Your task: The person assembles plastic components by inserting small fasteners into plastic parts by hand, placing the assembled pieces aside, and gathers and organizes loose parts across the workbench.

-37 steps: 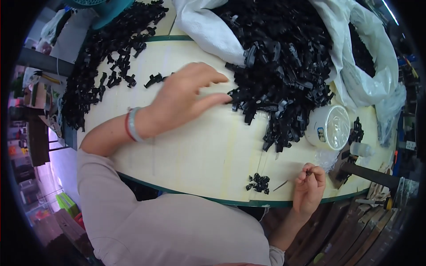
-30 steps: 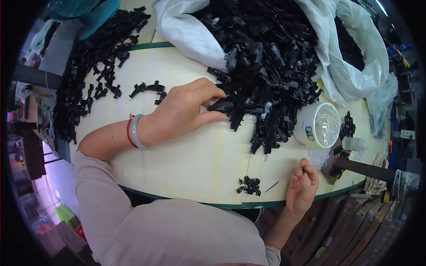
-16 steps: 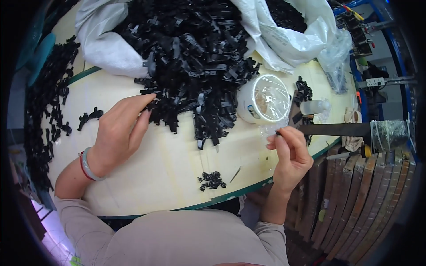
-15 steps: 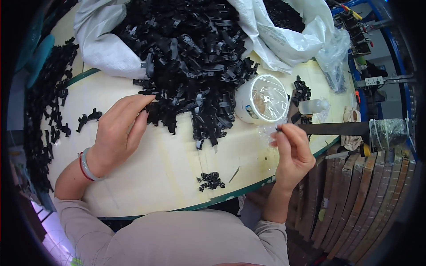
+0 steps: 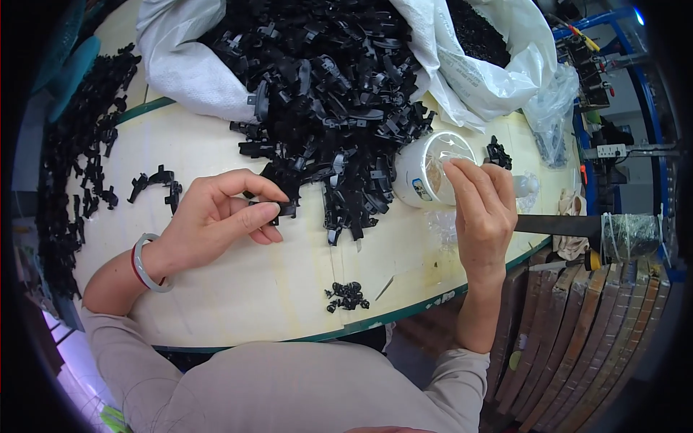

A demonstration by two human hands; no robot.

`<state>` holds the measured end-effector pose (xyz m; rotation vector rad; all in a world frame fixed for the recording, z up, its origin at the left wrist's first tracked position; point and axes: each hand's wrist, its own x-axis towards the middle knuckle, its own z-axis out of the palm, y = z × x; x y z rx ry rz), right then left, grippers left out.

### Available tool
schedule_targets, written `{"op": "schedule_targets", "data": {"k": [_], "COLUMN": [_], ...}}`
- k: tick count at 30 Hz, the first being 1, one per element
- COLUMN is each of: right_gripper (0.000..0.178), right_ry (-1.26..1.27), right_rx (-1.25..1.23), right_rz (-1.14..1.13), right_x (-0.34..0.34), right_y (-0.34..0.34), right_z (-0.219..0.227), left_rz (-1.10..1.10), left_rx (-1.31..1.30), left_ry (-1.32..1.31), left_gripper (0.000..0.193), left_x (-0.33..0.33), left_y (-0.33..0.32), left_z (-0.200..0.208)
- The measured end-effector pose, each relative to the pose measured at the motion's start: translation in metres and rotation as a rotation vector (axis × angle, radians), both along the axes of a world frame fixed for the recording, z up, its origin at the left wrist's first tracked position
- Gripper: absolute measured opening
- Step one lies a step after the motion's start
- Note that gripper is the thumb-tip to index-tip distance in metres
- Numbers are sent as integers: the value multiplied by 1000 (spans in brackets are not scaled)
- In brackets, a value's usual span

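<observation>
My left hand [image 5: 229, 214] pinches a small black plastic part [image 5: 287, 210] between thumb and forefinger, just in front of the pile of black plastic parts [image 5: 325, 94]. Over the near right side of a white round tub [image 5: 413, 173] is my right hand [image 5: 482, 216]. Its fingers are pressed together at the tub's mouth, and whatever they hold is hidden. Clear film lines the tub. A small heap of tiny black pieces [image 5: 347, 296] lies near the table's front edge. Several more black parts [image 5: 155, 182] rest to the left of my left hand.
White woven sacks [image 5: 498, 79] flank the pile at the back. A dark bar [image 5: 559, 225] juts in from the right, close to my right wrist. One thin metal sliver [image 5: 385, 288] lies by the tiny pieces. More black parts [image 5: 90, 159] line the table's left side.
My left hand has come away from the pile toward me and now shows a black part in its pinch. My right hand, which held a tiny dark piece, has moved up to the tub.
</observation>
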<state>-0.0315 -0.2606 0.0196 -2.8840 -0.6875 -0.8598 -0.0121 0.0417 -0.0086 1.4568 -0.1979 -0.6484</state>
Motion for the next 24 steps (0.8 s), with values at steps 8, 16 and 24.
{"op": "schedule_targets", "data": {"k": [8,16,24], "right_gripper": [16,12,14], "right_ry": [508,953,1048], "right_rx": [1101,1649,1669], "right_rz": [-56,73,39], "right_x": [-37,-49,-47], "right_y": [26,63,85], "right_z": [1,-24,-29], "left_rz": [-248,-316,-217], "left_rx": [-90,-14,-85], "left_ry": [216,133,234], "left_gripper": [26,30,31], "left_x": [-5,-12,-15], "left_y": [0,-2,-5], "left_z": [0,-9,-16]}}
